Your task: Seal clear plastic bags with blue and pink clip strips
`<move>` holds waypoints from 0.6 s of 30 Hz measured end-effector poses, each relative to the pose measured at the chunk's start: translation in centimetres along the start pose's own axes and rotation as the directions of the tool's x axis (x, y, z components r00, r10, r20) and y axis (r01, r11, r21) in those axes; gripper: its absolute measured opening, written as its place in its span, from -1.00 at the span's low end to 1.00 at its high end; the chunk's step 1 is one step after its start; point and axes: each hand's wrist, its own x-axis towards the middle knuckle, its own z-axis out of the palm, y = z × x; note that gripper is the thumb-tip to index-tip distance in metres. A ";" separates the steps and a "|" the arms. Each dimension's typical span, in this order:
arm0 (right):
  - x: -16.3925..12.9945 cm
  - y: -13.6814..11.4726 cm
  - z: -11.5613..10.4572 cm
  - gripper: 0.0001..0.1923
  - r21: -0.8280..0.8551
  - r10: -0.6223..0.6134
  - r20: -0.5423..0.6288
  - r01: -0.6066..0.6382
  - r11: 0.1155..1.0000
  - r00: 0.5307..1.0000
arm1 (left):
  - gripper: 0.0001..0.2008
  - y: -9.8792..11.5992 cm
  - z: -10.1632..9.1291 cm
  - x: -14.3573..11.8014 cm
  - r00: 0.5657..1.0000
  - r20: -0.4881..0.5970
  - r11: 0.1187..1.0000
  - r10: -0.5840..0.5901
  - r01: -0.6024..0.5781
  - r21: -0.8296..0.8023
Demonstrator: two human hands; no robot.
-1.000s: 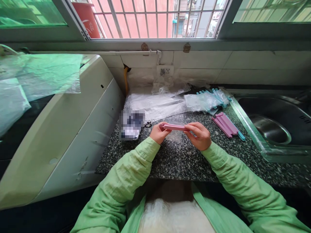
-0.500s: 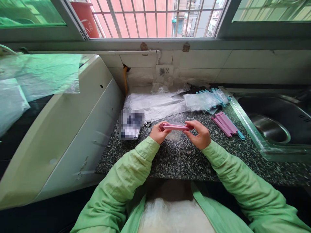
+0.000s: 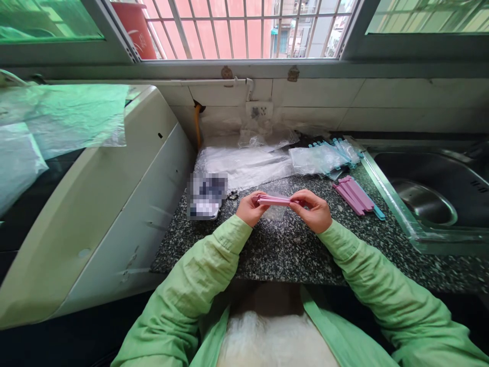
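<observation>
Pink bag sealing clips [image 3: 275, 201], long and slim, lie stacked level between my two hands above the counter. My left hand [image 3: 250, 208] is closed round their left end. At the other end, my right hand [image 3: 312, 210] pinches the clips between thumb and fingers. Part of each end is hidden by the fingers. Below them a small clear plastic bag [image 3: 274, 212] rests on the dark speckled counter [image 3: 282, 255]. More pink clips [image 3: 353, 194] lie to the right of my right hand, with a blue clip [image 3: 377, 211] beside them.
Clear plastic bags [image 3: 244, 165] spread along the back of the counter. Bagged blue clips [image 3: 340, 152] lie near the metal sink [image 3: 412, 239] at right. A blurred-out object [image 3: 207, 196] sits left of my hands. A slanted pale appliance [image 3: 126, 214] stands at the left.
My right fingers have shifted their hold and cover more of the right end of the pink clips. The left hand has hardly moved.
</observation>
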 end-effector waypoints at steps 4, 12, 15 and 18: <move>0.0 -0.1 0.3 -0.86 0.050 0.102 -0.015 -0.101 0.994 0.995 | -0.64 -0.1 0.1 0.0 1.000 0.002 1.000 0.004 -0.004 0.001; -0.1 0.0 0.6 -0.83 0.071 0.232 -0.040 -0.229 0.971 0.972 | -0.66 -0.1 0.2 -0.2 0.999 0.042 0.998 0.009 -0.012 0.063; -0.2 0.1 0.6 -0.83 0.045 0.234 -0.053 -0.232 0.972 0.971 | -0.65 -0.2 0.2 -0.2 0.999 0.051 0.996 0.000 -0.004 0.084; -0.2 0.2 0.6 -0.83 0.025 0.234 -0.061 -0.233 0.972 0.970 | -0.65 0.0 0.4 -0.2 0.999 0.050 0.997 -0.019 0.016 0.078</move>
